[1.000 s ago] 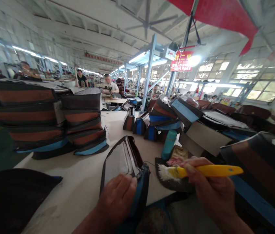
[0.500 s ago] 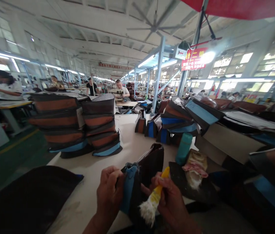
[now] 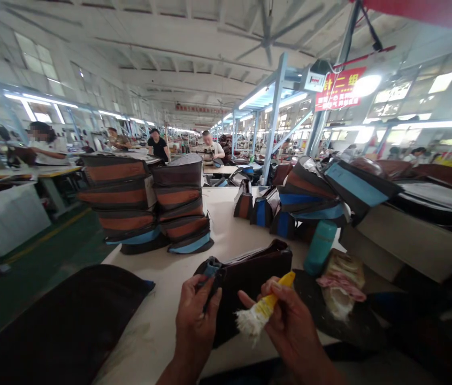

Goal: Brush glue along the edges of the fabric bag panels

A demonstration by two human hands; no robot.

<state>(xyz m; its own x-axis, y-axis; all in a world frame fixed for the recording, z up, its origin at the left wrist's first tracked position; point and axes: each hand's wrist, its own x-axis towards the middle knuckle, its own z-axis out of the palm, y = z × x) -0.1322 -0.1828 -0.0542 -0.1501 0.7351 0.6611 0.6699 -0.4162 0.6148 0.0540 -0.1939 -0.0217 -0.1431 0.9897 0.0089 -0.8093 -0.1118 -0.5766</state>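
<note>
1. Left of the bottle (image 3: pixel 320 248), a dark bag (image 3: pixel 245 278) sits, its end pinched by the left hand (image 3: pixel 197 315).
2. The right hand (image 3: pixel 292 321) grips a brush (image 3: pixel 261 310); the bag looks mid-job, how far cannot be told.
3. Stacks (image 3: pixel 179 219) rise well left of the bottle, a pile (image 3: pixel 308 200) behind it, a rag (image 3: pixel 344 289) just before it; the left hand blocks part of the bag's end.

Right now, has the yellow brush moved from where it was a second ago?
Yes. Judged against the teal bottle, the yellow brush has moved to the left.
</note>
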